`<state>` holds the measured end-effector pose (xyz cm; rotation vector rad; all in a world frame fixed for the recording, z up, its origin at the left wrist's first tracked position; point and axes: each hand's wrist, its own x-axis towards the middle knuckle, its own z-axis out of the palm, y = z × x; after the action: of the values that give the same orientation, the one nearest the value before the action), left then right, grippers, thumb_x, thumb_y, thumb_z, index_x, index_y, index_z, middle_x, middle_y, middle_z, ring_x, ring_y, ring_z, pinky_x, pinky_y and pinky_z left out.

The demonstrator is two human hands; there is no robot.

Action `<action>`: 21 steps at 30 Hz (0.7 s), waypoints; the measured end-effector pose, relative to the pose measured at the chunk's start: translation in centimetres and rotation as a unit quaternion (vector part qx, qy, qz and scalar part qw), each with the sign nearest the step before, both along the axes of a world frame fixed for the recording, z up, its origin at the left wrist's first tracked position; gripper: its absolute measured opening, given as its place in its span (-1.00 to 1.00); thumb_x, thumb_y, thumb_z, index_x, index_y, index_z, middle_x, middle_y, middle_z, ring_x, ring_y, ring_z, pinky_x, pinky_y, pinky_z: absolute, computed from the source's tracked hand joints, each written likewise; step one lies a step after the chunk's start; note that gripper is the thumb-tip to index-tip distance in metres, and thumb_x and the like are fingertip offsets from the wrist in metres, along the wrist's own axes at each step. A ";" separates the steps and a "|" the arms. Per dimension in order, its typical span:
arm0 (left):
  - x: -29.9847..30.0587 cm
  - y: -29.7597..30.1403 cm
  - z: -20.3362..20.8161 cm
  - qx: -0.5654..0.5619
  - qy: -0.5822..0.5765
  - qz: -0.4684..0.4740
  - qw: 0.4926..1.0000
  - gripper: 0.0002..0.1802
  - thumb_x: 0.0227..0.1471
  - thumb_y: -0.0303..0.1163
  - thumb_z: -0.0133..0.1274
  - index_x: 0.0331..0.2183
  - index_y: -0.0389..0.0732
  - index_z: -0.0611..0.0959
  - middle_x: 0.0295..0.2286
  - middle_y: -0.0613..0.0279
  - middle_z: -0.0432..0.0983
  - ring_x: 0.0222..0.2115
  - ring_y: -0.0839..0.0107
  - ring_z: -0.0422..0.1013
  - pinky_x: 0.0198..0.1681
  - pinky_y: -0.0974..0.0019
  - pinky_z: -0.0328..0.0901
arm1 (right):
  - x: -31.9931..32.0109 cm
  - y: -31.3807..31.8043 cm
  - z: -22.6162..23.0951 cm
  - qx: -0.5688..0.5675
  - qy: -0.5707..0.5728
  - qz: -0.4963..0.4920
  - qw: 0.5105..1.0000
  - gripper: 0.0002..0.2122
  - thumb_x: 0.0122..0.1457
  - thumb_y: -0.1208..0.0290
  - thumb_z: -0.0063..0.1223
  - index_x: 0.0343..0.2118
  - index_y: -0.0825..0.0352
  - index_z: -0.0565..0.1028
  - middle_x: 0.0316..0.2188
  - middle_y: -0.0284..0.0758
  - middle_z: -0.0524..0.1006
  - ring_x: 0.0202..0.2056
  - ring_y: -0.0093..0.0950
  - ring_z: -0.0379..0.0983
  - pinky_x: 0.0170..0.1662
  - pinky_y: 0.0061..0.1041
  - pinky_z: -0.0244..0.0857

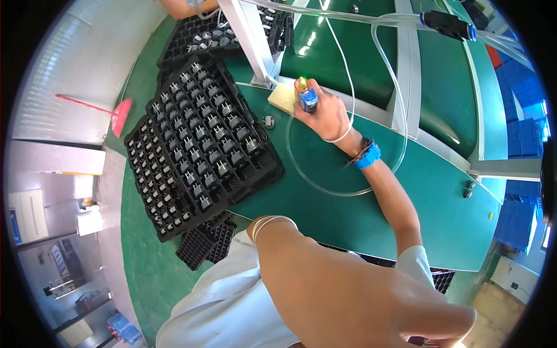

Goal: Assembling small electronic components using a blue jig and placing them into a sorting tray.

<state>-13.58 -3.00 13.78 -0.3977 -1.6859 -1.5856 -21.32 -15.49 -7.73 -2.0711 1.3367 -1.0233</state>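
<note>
My right hand (329,116), with a blue watch on its wrist, is closed around a short blue-and-dark tool with a bright yellow tip (308,100), above the far part of the green table. A clear hose (331,194) loops below the wrist, one end running up to this hand. Beside the hand lies a pale yellow block (282,97). A small grey plug part (268,122) rests between the block and a black tray (203,133) of grey plugs with metal pins. My left arm crosses low in front; its hand (252,230) is almost wholly hidden past the bracelets, its fingers unseen.
A second black tray (156,180) sits lower left, and another tray (203,43) lies at the far left near another person's arm (180,8). A white frame post (248,40) rises beyond the block. Clear hoses and a black-and-blue fitting (447,26) hang overhead.
</note>
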 end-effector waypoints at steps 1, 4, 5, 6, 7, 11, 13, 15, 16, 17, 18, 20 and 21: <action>0.1 -0.4 0.5 -0.018 -0.086 -0.063 0.994 -0.90 -0.16 -0.55 0.00 -0.47 -0.17 0.54 -0.58 0.33 0.18 -0.70 0.57 0.15 -0.70 0.60 0.03 | 0.1 -0.2 0.1 -0.008 -0.005 -0.001 1.000 -0.64 -0.10 0.33 0.10 -0.22 0.32 0.31 -0.56 -0.05 0.45 -0.48 -0.03 0.39 -0.44 -0.23 0.29; -0.1 -1.1 0.1 -0.023 -0.062 -0.099 0.993 -0.91 -0.11 -0.53 -0.01 -0.44 -0.19 0.55 -0.57 0.31 0.19 -0.71 0.55 0.17 -0.70 0.57 0.05 | 0.3 -0.3 -0.5 -0.001 -0.011 0.000 1.000 -0.64 -0.10 0.33 0.10 -0.23 0.33 0.32 -0.56 -0.05 0.46 -0.48 -0.02 0.39 -0.45 -0.22 0.29; -0.2 -1.0 -0.1 -0.020 -0.062 -0.096 0.993 -0.91 -0.11 -0.53 -0.01 -0.44 -0.19 0.55 -0.57 0.31 0.19 -0.71 0.55 0.17 -0.70 0.57 0.05 | 0.2 -0.3 -0.4 -0.007 -0.006 -0.007 1.000 -0.64 -0.10 0.33 0.10 -0.22 0.32 0.32 -0.56 -0.05 0.46 -0.48 -0.02 0.39 -0.44 -0.22 0.30; -0.4 -1.2 -0.3 -0.011 -0.062 -0.090 0.994 -0.90 -0.11 -0.54 -0.01 -0.44 -0.19 0.55 -0.57 0.30 0.20 -0.70 0.54 0.18 -0.70 0.56 0.06 | 0.2 -0.4 -0.5 -0.014 -0.002 -0.014 1.000 -0.63 -0.10 0.34 0.10 -0.20 0.32 0.32 -0.55 -0.05 0.46 -0.48 -0.02 0.39 -0.44 -0.22 0.30; 0.3 -1.3 -0.6 0.003 -0.065 -0.087 0.994 -0.90 -0.11 -0.54 -0.02 -0.44 -0.19 0.55 -0.56 0.29 0.20 -0.69 0.53 0.18 -0.69 0.55 0.06 | 0.2 -0.9 -1.5 -0.032 -0.017 0.007 0.999 -0.60 -0.09 0.33 0.10 -0.16 0.32 0.32 -0.55 -0.05 0.46 -0.48 -0.03 0.40 -0.44 -0.22 0.30; 1.0 -2.2 -2.0 0.055 -0.069 -0.072 0.994 -0.89 -0.12 -0.57 -0.04 -0.43 -0.21 0.53 -0.53 0.25 0.22 -0.66 0.50 0.20 -0.65 0.53 0.08 | -0.3 -0.5 -0.3 -0.020 -0.008 -0.004 1.000 -0.60 -0.08 0.29 0.09 -0.16 0.30 0.32 -0.53 -0.06 0.47 -0.48 -0.04 0.41 -0.41 -0.23 0.30; 0.9 -1.5 -2.1 0.066 -0.074 -0.053 0.994 -0.88 -0.13 -0.58 -0.05 -0.43 -0.22 0.53 -0.51 0.23 0.23 -0.65 0.48 0.22 -0.63 0.52 0.09 | 0.5 -0.1 1.9 -0.014 -0.007 0.003 1.000 -0.60 -0.08 0.29 0.09 -0.16 0.30 0.32 -0.52 -0.06 0.48 -0.47 -0.04 0.41 -0.41 -0.23 0.30; 0.6 -0.9 -2.1 0.080 -0.091 -0.019 0.992 -0.87 -0.13 -0.59 -0.06 -0.43 -0.23 0.52 -0.49 0.21 0.24 -0.63 0.46 0.23 -0.62 0.51 0.10 | 0.8 -0.3 0.2 -0.006 -0.017 0.023 1.000 -0.60 -0.08 0.28 0.09 -0.15 0.30 0.32 -0.52 -0.06 0.48 -0.47 -0.05 0.41 -0.40 -0.23 0.30; 1.2 -1.1 -2.4 0.086 -0.082 -0.030 0.992 -0.87 -0.14 -0.60 -0.06 -0.43 -0.23 0.51 -0.49 0.20 0.24 -0.62 0.46 0.23 -0.61 0.51 0.11 | 0.5 -0.1 0.5 -0.002 -0.007 0.007 1.000 -0.59 -0.08 0.28 0.09 -0.16 0.30 0.32 -0.52 -0.06 0.48 -0.47 -0.05 0.41 -0.40 -0.23 0.30; 1.7 -1.0 -2.7 0.093 -0.074 -0.042 0.992 -0.87 -0.14 -0.61 -0.07 -0.43 -0.23 0.51 -0.48 0.19 0.25 -0.62 0.45 0.24 -0.60 0.50 0.11 | 0.1 -0.2 0.2 0.004 0.003 -0.010 1.000 -0.59 -0.08 0.28 0.09 -0.16 0.31 0.32 -0.52 -0.06 0.47 -0.47 -0.05 0.41 -0.40 -0.23 0.30; 1.9 -1.3 -3.2 0.101 -0.067 -0.054 0.991 -0.86 -0.14 -0.61 -0.07 -0.43 -0.24 0.51 -0.47 0.18 0.25 -0.61 0.44 0.24 -0.59 0.50 0.12 | -0.6 -0.3 -0.6 0.008 0.012 -0.025 1.000 -0.59 -0.08 0.28 0.09 -0.16 0.31 0.32 -0.52 -0.06 0.47 -0.47 -0.05 0.41 -0.40 -0.23 0.30; 1.6 -0.3 -3.2 0.112 -0.080 -0.014 0.990 -0.86 -0.15 -0.62 -0.08 -0.43 -0.25 0.50 -0.45 0.16 0.26 -0.59 0.42 0.25 -0.57 0.49 0.13 | 0.7 0.2 0.7 -0.005 -0.007 0.005 1.000 -0.59 -0.08 0.28 0.09 -0.16 0.31 0.32 -0.53 -0.06 0.47 -0.47 -0.05 0.41 -0.41 -0.24 0.30; 1.3 -0.2 -3.3 0.119 -0.087 0.006 0.989 -0.85 -0.15 -0.63 -0.08 -0.43 -0.25 0.50 -0.45 0.15 0.26 -0.58 0.41 0.26 -0.57 0.48 0.13 | 1.1 0.3 -0.1 -0.004 -0.016 0.020 1.000 -0.59 -0.08 0.28 0.09 -0.16 0.31 0.32 -0.53 -0.06 0.47 -0.47 -0.05 0.41 -0.41 -0.24 0.30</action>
<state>-12.32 -3.17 10.52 -0.1309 -1.5959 -1.8329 -20.23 -15.22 -7.80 -2.0698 1.2736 -1.0422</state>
